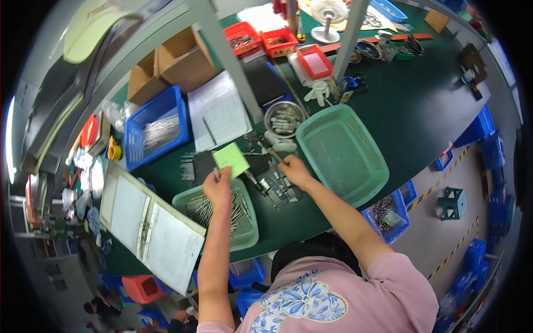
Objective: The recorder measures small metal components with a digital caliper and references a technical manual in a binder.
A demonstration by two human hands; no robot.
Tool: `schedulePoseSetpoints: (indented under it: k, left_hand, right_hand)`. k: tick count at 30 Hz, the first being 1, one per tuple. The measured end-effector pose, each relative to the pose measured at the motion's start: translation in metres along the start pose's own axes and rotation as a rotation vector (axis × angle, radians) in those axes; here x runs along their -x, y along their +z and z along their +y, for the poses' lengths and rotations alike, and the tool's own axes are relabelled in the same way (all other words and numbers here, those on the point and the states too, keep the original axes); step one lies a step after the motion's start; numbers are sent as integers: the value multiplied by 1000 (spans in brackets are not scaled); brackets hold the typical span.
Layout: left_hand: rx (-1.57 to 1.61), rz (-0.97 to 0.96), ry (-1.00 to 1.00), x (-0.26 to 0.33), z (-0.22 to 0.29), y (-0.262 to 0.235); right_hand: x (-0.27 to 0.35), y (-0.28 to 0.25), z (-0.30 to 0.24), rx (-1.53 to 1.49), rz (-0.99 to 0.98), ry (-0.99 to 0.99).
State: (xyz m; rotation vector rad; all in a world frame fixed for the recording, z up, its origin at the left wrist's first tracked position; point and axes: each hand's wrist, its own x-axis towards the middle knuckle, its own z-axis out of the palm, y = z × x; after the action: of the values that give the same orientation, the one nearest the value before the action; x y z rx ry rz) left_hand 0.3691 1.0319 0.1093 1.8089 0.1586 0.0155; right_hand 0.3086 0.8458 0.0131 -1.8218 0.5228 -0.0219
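My left hand (217,188) is closed, pinching a small pale rod (216,173) beside a yellow-green sticky note pad (231,160). Just below it, a green basket (252,232) holds many thin metal rods (210,210). My right hand (295,171) is closed around the near end of a thin brownish stick (273,152), whose far end reaches toward some dark tools. Between the hands lies a metal fixture (275,190) on the green table. What the right fingertips touch is partly hidden.
At right stands a larger green basket (341,152); a metal bowl (285,118) of small parts is behind. Left are a blue tray (158,130) of rods, an open notebook (219,111) with a pen, and a white binder (150,227) over the table edge. A grey post (230,66) rises behind.
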Motion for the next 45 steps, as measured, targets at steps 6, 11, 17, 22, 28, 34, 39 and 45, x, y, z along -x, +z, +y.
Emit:
schedulePoseSetpoints:
  k: [6,11,17,22,28,34,39,45]
  left_hand:
    - [-53,-217,-45,-4,20,44]
    - [-292,-283,433,-52,47,171]
    - [-715,-151,758,-127,87,320]
    - [-283,-549,439,-117,98,350]
    - [243,-1008,-269,-21,79,219]
    - [752,-870,-485,78,83,48]
    - [804,-495,-209,136,97,-28]
    - [744,-149,-123,182,91,-96]
  right_hand:
    - [90,-87,-49,-752,-406,379]
    - [184,-162,-46,-484,13,272]
    - [299,-174,-10,-462,651,595]
    - [332,-157,11,-496,811,616]
    - [298,-173,-10,-388,731,292]
    - [188,-161,-115,-224,323,-142]
    - [165,-82,-188,-142,-183,-386]
    - [184,-22,-208,-127,-591,-390]
